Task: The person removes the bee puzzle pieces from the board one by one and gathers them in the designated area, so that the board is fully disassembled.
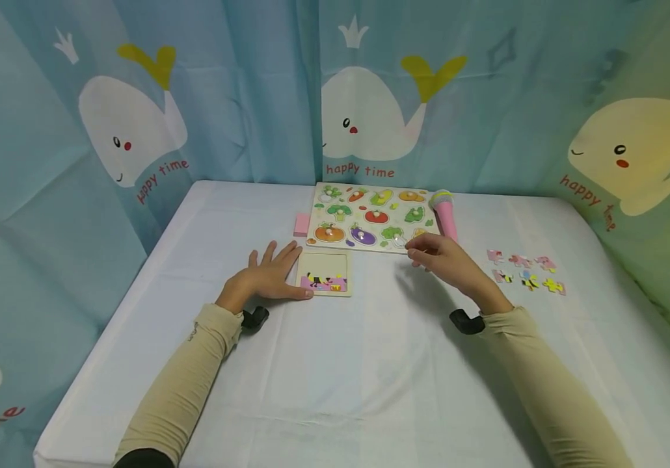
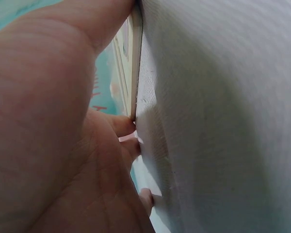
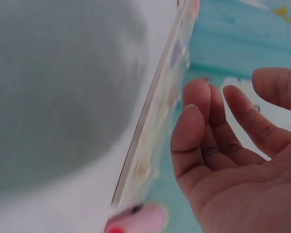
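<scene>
A small square jigsaw tray [image 1: 322, 265] lies on the white table, its lower strip filled with pink, yellow and black picture pieces. Fingers spread, my left hand [image 1: 268, 276] rests on the table at the tray's left side, thumb along the near edge and index finger by the far left corner. In the left wrist view the tray's wooden edge [image 2: 135, 63] shows beside the left fingers. Raised over the table, my right hand [image 1: 445, 259] has loosely bent fingers; the right wrist view shows the same hand [image 3: 233, 155] with nothing between thumb and fingers.
Behind the tray lies a vegetable knob puzzle board [image 1: 349, 218], with a pink block [image 1: 302, 225] at its left and a pink toy microphone [image 1: 445, 216] at its right. Several loose jigsaw pieces [image 1: 529, 281] sit in two rows further right. A whale-print curtain [image 1: 253, 97] hangs behind the table.
</scene>
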`<state>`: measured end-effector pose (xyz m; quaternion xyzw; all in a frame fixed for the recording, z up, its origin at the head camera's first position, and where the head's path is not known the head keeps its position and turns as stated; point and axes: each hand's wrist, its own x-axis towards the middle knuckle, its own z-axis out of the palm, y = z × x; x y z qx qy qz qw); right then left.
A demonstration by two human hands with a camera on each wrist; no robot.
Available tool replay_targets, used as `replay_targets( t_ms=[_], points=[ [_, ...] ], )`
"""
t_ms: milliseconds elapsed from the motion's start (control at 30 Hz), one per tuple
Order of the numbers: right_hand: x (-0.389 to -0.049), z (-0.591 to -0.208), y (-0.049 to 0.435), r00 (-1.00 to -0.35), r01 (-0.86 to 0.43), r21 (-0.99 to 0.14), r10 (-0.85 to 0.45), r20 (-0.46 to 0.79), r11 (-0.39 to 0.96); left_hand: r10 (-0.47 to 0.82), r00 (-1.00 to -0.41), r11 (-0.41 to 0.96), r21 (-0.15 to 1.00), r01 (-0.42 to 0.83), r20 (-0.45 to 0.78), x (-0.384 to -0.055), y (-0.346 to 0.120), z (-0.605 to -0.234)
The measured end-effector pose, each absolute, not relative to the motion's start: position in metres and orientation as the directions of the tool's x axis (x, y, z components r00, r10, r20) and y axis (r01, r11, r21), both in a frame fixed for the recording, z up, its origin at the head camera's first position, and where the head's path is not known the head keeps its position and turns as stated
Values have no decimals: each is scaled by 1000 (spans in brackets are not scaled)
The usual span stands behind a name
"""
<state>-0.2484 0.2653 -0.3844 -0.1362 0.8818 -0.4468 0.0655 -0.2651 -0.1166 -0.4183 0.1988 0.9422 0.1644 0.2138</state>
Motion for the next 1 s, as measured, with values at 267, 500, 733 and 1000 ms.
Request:
replay_targets(
  t_ms=[267, 500, 733, 1000],
  points=[
    [-252, -387, 226, -916, -193, -844, -400, -29, 501, 441, -832, 868, 397, 300, -335, -264, -117, -418],
    [-251, -388, 197, -887, -183, -867, -458, -57, 463, 445, -834, 869, 382, 314, -326, -267, -119, -423],
    [-251, -393, 167, -850, -254, -857, -526, -23, 448, 436, -836, 872, 386, 301, -333, -269, -118, -426],
    [-252, -395, 139, -812, -339, -810, -584, -6, 479, 438, -835, 870, 391, 301, -332, -271, -117, -427]
  ],
)
